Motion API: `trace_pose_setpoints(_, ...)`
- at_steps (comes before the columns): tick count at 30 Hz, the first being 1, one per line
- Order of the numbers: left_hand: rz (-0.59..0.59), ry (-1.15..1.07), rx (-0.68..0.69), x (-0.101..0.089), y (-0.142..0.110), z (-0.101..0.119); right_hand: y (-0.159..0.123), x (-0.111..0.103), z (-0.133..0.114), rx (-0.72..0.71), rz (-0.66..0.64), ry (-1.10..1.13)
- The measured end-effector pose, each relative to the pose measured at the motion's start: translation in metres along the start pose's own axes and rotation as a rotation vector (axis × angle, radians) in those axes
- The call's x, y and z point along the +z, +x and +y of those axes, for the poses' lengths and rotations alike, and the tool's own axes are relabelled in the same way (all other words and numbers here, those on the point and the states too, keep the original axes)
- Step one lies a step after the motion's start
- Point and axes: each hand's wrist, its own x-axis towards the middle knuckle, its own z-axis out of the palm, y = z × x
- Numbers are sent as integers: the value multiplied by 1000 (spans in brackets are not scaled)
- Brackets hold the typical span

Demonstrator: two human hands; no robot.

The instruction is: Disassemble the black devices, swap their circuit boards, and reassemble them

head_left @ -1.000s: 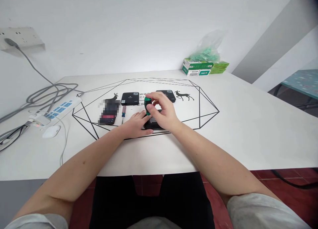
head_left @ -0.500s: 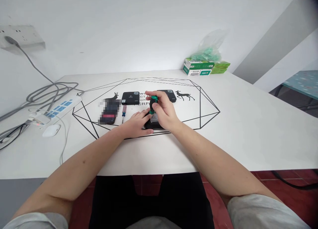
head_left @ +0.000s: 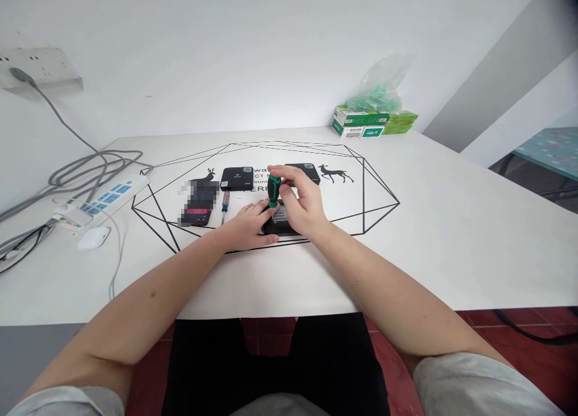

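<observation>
Labelled box (head_left: 280, 226) first, since that's where both hands are: black, flat on the white table (head_left: 433, 241), middle of the near half, pale label facing up. Part of it's under the hands.

Two hands on the job. Left hand (head_left: 247, 227) is open, fingers stretched out and loosely together, thumb apart along the near side. It's steadying the box's left end and not gripping anything as far as I can see. Right hand (head_left: 303, 204) is mostly curled, thumb and fingers around a green-and-black screwdriver (head_left: 273, 190), one finger up at the top of the handle. The tool's close to upright, shaft pointing down at the box. Can't tell from here if the tip's touching.

I count three black boxes: that one plus two on the far side, the far-left box (head_left: 237, 179) and the far-right box (head_left: 303, 173), the latter partly behind the right hand. Two screwdrivers too; the spare, a clear-handled screwdriver (head_left: 226, 202), lies between the left hand and one blurred-out phone (head_left: 199, 205).

Over on the left: one power strip (head_left: 112, 194), one small white case (head_left: 94, 238) and a coil of grey cable (head_left: 74, 169). Far right: green cartons (head_left: 361, 124) (can't count them cleanly) under one plastic bag (head_left: 382, 94). Two deer are printed on the tabletop.
</observation>
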Motion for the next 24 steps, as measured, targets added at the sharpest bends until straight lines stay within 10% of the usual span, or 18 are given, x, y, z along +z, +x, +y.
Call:
trace_pose_setpoints(14,38,-16,36,3,0,-2,-3,4,-3,201,-48,62)
trace_pose_setpoints(24,24,32,-10,5,0,-2,-2,2,8,5,45,-85)
